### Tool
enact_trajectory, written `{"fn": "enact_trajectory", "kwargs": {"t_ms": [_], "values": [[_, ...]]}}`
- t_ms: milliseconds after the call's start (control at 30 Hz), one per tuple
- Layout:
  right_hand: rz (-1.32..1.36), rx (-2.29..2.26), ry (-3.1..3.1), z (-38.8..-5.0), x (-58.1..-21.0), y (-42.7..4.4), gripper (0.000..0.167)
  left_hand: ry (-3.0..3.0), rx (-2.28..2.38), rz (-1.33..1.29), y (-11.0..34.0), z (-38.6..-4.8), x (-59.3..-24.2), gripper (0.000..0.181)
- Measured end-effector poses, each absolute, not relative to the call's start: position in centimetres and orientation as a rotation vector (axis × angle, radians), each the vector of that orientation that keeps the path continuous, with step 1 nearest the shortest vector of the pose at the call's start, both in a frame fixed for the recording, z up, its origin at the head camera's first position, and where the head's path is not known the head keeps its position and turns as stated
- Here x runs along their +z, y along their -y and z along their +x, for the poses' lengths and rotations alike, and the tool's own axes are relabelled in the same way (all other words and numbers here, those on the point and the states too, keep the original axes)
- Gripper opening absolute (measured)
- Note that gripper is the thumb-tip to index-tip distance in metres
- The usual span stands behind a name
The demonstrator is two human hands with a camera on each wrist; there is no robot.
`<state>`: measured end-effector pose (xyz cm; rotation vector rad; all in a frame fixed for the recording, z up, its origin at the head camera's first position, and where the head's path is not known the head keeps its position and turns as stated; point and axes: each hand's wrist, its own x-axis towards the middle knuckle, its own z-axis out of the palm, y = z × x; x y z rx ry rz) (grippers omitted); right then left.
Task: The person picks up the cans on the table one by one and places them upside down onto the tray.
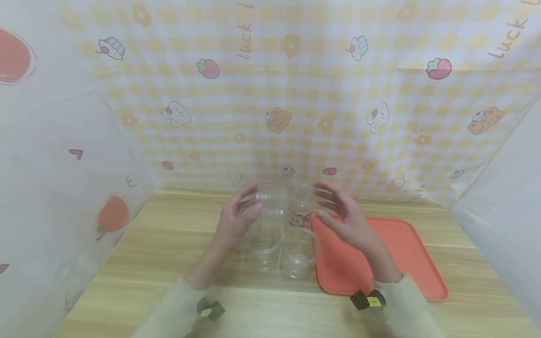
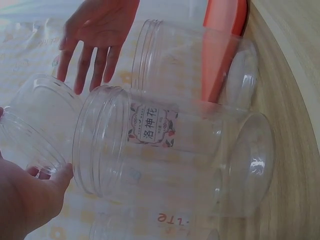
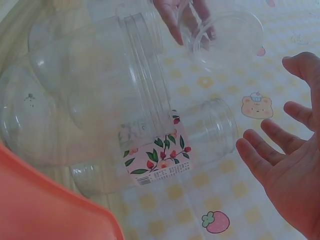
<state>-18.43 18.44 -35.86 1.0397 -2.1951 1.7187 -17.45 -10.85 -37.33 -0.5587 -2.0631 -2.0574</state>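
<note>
My left hand (image 1: pixel 236 218) grips a round clear plastic container (image 1: pixel 272 199) by its side, raised above the jars. In the left wrist view this container (image 2: pixel 50 95) is cut off at the edge, and its exact kind is hard to tell. Below it stand two clear plastic jars, the front left jar (image 1: pixel 264 249) and front right jar (image 1: pixel 300 253), their mouths uncovered. Behind them is a jar with a pink floral label (image 1: pixel 300 218). My right hand (image 1: pixel 346 218) hovers to its right, fingers spread and apart from everything; the right wrist view shows its palm (image 3: pixel 295 170) bare.
An orange-red tray (image 1: pixel 401 249) lies on the wooden table (image 1: pixel 177 239) to the right, its left edge close by the jars. A yellow checked cloth (image 1: pixel 236 103) hangs behind the table, with pale cloth walls at both sides.
</note>
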Motion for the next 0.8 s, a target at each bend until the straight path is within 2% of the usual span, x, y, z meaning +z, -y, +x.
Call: {"fn": "enact_trajectory", "kwargs": {"t_ms": [800], "values": [[1.097, 1.689, 2.194, -18.4, -35.4, -17.1, 0.069, 2.060, -2.066, -0.554, 9.6, -17.6, -36.8, 0.066]]}}
